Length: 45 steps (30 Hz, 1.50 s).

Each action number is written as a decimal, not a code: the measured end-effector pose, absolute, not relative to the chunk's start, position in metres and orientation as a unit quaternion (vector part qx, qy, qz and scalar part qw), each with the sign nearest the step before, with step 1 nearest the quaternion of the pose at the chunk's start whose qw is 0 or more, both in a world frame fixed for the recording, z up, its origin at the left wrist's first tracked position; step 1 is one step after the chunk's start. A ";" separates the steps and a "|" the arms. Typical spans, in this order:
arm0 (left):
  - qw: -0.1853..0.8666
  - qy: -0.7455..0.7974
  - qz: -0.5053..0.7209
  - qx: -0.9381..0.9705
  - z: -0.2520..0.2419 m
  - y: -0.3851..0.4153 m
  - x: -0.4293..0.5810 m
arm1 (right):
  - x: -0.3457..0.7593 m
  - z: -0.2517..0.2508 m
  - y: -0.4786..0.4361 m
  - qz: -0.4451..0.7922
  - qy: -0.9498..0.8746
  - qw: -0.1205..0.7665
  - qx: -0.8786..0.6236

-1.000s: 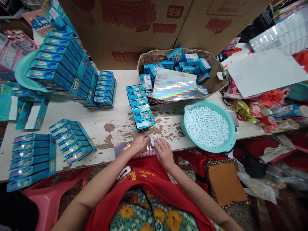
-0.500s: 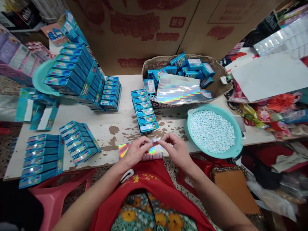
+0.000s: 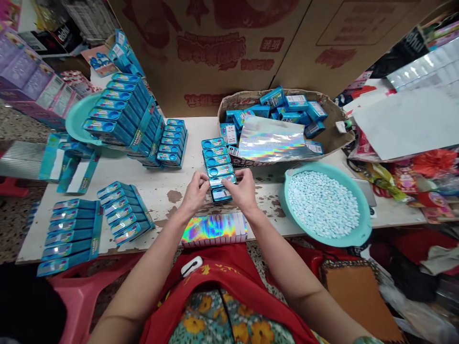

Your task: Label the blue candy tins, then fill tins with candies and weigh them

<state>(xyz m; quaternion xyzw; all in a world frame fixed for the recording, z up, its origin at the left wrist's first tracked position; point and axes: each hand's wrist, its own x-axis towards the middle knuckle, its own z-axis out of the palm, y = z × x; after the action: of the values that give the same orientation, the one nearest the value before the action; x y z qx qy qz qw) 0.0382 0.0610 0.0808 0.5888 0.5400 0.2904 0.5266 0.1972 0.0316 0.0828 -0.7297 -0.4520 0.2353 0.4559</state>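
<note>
"CARAMELO" on blue boxes (image 3: 217, 151), "板装" on cardboard (image 3: 265, 55)

The row of blue boxes (image 3: 218, 162) stands packed snugly on the worn white tabletop (image 3: 158, 181), its far end pointing just shy of twelve o'clock and its near end toward six. The farther tops show a round blue recess beside colourful print; the two nearest (the second of them partly hidden) show a pale, shiny patch. At six o'clock from the row, just apart, the rainbow-sheened sheet (image 3: 214, 228) lies lengthwise from nine to three.
</note>
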 end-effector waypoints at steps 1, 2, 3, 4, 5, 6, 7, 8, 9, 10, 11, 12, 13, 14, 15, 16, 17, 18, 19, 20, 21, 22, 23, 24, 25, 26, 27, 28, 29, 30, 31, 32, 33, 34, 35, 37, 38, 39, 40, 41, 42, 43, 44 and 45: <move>0.501 0.558 0.281 0.598 0.075 0.057 0.039 | 0.198 0.081 0.032 0.255 -0.436 0.458 -0.731; 0.467 0.575 0.276 0.612 0.071 0.052 0.040 | 0.199 0.080 0.032 0.275 -0.426 0.459 -0.729; 0.427 0.586 0.276 0.631 0.068 0.045 0.041 | 0.200 0.080 0.032 0.291 -0.424 0.458 -0.725; 0.385 0.588 0.277 0.655 0.066 0.037 0.042 | 0.200 0.081 0.032 0.297 -0.427 0.457 -0.722; 0.347 0.584 0.272 0.682 0.065 0.029 0.043 | 0.201 0.082 0.033 0.291 -0.431 0.457 -0.722; 0.314 0.575 0.255 0.711 0.063 0.020 0.043 | 0.202 0.083 0.034 0.280 -0.433 0.458 -0.724; 0.287 0.569 0.221 0.738 0.061 0.012 0.041 | 0.202 0.082 0.034 0.271 -0.434 0.464 -0.723; 0.267 0.569 0.175 0.758 0.058 0.004 0.040 | 0.204 0.081 0.034 0.271 -0.430 0.477 -0.717; 0.254 0.576 0.127 0.767 0.054 -0.002 0.037 | 0.206 0.078 0.032 0.282 -0.421 0.497 -0.704; 0.245 0.586 0.083 0.768 0.050 -0.007 0.034 | 0.208 0.073 0.028 0.296 -0.407 0.523 -0.688; 0.239 0.591 0.048 0.769 0.044 -0.011 0.032 | 0.211 0.067 0.022 0.307 -0.389 0.547 -0.675; 0.238 0.589 0.023 0.772 0.037 -0.013 0.030 | 0.215 0.059 0.014 0.308 -0.370 0.565 -0.670; 0.242 0.577 0.005 0.780 0.030 -0.015 0.031 | 0.218 0.050 0.003 0.300 -0.354 0.572 -0.676; 0.252 0.556 -0.008 0.792 0.023 -0.016 0.033 | 0.221 0.041 -0.010 0.288 -0.348 0.565 -0.690; 0.267 0.531 -0.020 0.804 0.016 -0.016 0.036 | 0.224 0.032 -0.024 0.277 -0.358 0.547 -0.705; 0.286 0.505 -0.029 0.814 0.009 -0.016 0.040 | 0.225 0.023 -0.038 0.268 -0.386 0.519 -0.714; 0.308 0.483 -0.036 0.819 0.004 -0.015 0.045 | 0.226 0.015 -0.052 0.258 -0.429 0.486 -0.716; 0.326 0.465 -0.041 0.822 0.000 -0.014 0.049 | 0.226 0.009 -0.064 0.244 -0.483 0.451 -0.710; 0.339 0.452 -0.044 0.824 -0.003 -0.012 0.053 | 0.225 0.004 -0.075 0.222 -0.538 0.414 -0.700; 0.344 0.446 -0.047 0.825 -0.004 -0.010 0.055 | 0.223 0.000 -0.083 0.194 -0.588 0.376 -0.689; 0.342 0.445 -0.050 0.826 -0.005 -0.008 0.057 | 0.221 -0.004 -0.090 0.165 -0.628 0.338 -0.681; 0.336 0.447 -0.052 0.827 -0.004 -0.007 0.057 | 0.219 -0.006 -0.094 0.140 -0.658 0.301 -0.676; 0.327 0.448 -0.054 0.830 -0.003 -0.005 0.057 | 0.216 -0.008 -0.096 0.119 -0.681 0.266 -0.672; 0.319 0.446 -0.056 0.834 -0.001 -0.004 0.057 | 0.214 -0.010 -0.098 0.102 -0.697 0.235 -0.670; 0.312 0.444 -0.054 0.838 0.001 -0.003 0.057 | 0.212 -0.011 -0.099 0.089 -0.709 0.209 -0.668; 0.307 0.441 -0.052 0.842 0.003 -0.003 0.056 | 0.211 -0.013 -0.100 0.078 -0.718 0.188 -0.666; 0.303 0.439 -0.050 0.844 0.005 -0.003 0.056 | 0.210 -0.014 -0.102 0.070 -0.725 0.174 -0.663; 0.303 0.440 -0.049 0.844 0.006 -0.003 0.057 | 0.210 -0.015 -0.104 0.063 -0.732 0.164 -0.658; 0.305 0.443 -0.050 0.842 0.006 -0.003 0.057 | 0.211 -0.015 -0.107 0.059 -0.739 0.157 -0.652; 0.309 0.446 -0.050 0.838 0.006 -0.003 0.058 | 0.211 -0.015 -0.110 0.058 -0.746 0.155 -0.645; 0.313 0.451 -0.051 0.834 0.006 -0.003 0.059 | 0.212 -0.015 -0.113 0.061 -0.751 0.156 -0.638; 0.316 0.456 -0.052 0.831 0.004 -0.002 0.060 | 0.213 -0.013 -0.115 0.067 -0.754 0.164 -0.632; 0.317 0.461 -0.052 0.827 0.003 -0.002 0.061 | 0.214 -0.010 -0.117 0.078 -0.754 0.179 -0.627; 0.318 0.467 -0.054 0.823 0.002 -0.002 0.061 | 0.215 -0.006 -0.118 0.096 -0.751 0.199 -0.622; 0.319 0.474 -0.055 0.819 0.001 -0.001 0.062 | 0.215 0.001 -0.118 0.121 -0.744 0.223 -0.618; 0.328 0.483 -0.050 0.810 0.003 -0.002 0.060 | 0.216 0.020 -0.115 0.188 -0.707 0.287 -0.619; 0.338 0.489 -0.033 0.804 0.007 -0.004 0.058 | 0.217 0.032 -0.113 0.222 -0.674 0.322 -0.627; 0.357 0.494 -0.001 0.793 0.012 -0.006 0.056 | 0.217 0.045 -0.109 0.254 -0.632 0.357 -0.639; 0.389 0.494 0.043 0.777 0.020 -0.009 0.053 | 0.217 0.059 -0.106 0.282 -0.588 0.389 -0.651; 0.435 0.482 0.093 0.755 0.030 -0.013 0.050 | 0.217 0.072 -0.102 0.308 -0.546 0.416 -0.658; 0.493 0.459 0.140 0.726 0.041 -0.018 0.047 | 0.217 0.085 -0.098 0.335 -0.512 0.437 -0.659; 0.551 0.432 0.179 0.692 0.053 -0.022 0.045 | 0.216 0.096 -0.094 0.363 -0.487 0.453 -0.653; 0.602 0.407 0.200 0.657 0.065 -0.026 0.043 | 0.215 0.105 -0.090 0.391 -0.469 0.465 -0.642; 0.642 0.392 0.207 0.626 0.076 -0.029 0.043 | 0.213 0.112 -0.086 0.414 -0.454 0.475 -0.630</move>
<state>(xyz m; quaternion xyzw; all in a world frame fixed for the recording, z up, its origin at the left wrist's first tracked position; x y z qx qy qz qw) 0.0428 -0.0294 0.0758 0.6255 0.3925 0.2073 0.6417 0.2128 -0.0862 0.1117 -0.6305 -0.4539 0.4140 0.4745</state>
